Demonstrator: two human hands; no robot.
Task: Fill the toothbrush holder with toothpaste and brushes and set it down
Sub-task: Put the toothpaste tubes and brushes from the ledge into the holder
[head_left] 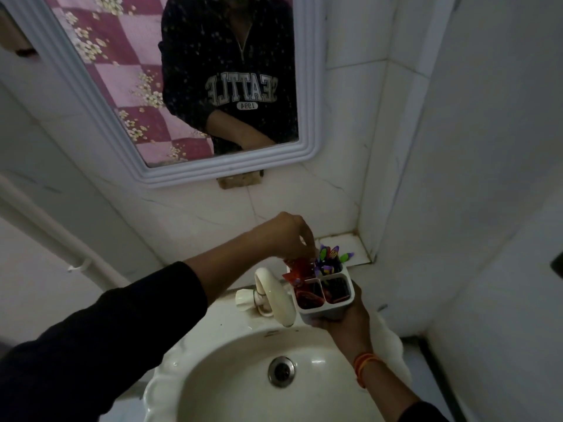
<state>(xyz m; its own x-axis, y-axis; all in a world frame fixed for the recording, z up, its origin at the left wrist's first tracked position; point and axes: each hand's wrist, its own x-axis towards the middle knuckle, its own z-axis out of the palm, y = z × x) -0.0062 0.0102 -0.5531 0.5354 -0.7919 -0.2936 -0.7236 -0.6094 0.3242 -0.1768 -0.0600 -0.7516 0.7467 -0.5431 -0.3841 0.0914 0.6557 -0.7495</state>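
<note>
Holder [324, 303] is pretty much full. Right hand [344, 318] grips it, left hand [291, 236] pinches the red toothpaste [297, 266]. Setting down's left.

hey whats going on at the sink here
A person stands at a bathroom sink holding a white toothbrush holder up in the right hand, beside the tap. The left hand reaches over its back, fingers at the red toothpaste tube and the colourful toothbrushes that stand in it. The holder looks nearly loaded and has not been set down yet.
</note>
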